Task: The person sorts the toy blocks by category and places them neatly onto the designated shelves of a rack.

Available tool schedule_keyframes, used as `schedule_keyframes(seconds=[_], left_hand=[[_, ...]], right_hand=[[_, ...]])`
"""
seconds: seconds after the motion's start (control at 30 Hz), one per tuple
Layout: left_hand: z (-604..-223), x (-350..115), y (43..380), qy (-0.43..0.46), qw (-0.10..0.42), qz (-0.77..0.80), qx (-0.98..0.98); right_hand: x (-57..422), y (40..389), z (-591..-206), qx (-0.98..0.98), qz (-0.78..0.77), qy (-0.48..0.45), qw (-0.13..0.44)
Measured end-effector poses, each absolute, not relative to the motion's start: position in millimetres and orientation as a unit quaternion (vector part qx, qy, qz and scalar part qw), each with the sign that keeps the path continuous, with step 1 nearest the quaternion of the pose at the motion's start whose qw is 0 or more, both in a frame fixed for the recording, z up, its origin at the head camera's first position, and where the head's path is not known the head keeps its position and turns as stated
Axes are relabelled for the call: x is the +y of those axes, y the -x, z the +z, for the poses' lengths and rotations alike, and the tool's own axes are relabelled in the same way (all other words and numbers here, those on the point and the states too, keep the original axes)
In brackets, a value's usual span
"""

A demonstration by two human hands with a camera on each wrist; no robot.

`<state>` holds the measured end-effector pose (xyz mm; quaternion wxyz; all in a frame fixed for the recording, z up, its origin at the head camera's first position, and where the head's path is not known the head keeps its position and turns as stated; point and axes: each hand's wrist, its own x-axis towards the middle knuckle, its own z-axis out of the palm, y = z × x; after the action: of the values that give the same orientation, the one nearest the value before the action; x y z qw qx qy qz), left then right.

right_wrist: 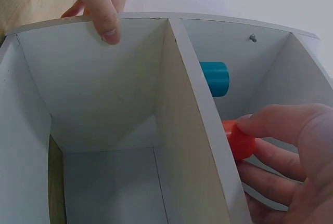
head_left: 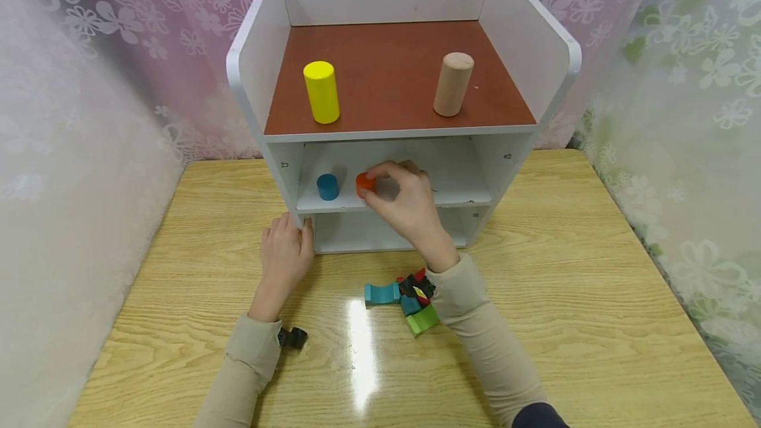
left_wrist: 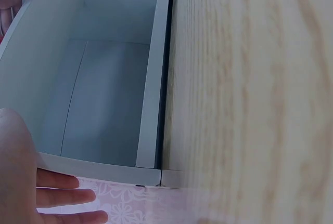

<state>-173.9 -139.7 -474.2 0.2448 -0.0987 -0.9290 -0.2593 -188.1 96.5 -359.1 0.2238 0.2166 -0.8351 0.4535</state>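
In the head view my right hand (head_left: 410, 203) pinches a short orange cylinder block (head_left: 364, 185) at the middle level of a white shelf unit (head_left: 380, 136). The right wrist view shows the thumb on one side of this orange block (right_wrist: 240, 140) and fingers at the other. A short blue cylinder block (head_left: 327, 187) stands to its left on the same board. My left hand (head_left: 285, 249) grips the lower left side panel, thumb (right_wrist: 108, 26) inside and fingers (left_wrist: 65, 198) outside. On the brown top stand a tall yellow cylinder (head_left: 322, 92) and a tall plain wooden cylinder (head_left: 454, 84).
On the wooden table (head_left: 594, 296) before the unit lie a blue arch block (head_left: 382, 294), a green block (head_left: 423, 320) and several red and dark pieces, partly covered by the right sleeve (head_left: 470, 296). Flowered curtains (head_left: 701, 84) surround the table.
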Motion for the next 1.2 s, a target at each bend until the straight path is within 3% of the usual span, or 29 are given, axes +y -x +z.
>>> schedule_keyframes(seconds=[0.23,0.67,1.2], left_hand=[[-474.9,-140.2,174.2,0.101,0.247,-0.261,-0.928],[-476.9,-141.2,175.0,0.104,0.251,-0.258,-0.927],[-475.2,-139.7,174.2,0.103,0.252,-0.260,-0.926]], right_hand=[[98.4,186.3,-354.1,-0.836,0.450,-0.223,0.221],[104.9,176.6,-344.0,-0.805,0.432,-0.286,0.290],[140.3,145.5,-354.6,-0.792,0.438,-0.322,0.278]])
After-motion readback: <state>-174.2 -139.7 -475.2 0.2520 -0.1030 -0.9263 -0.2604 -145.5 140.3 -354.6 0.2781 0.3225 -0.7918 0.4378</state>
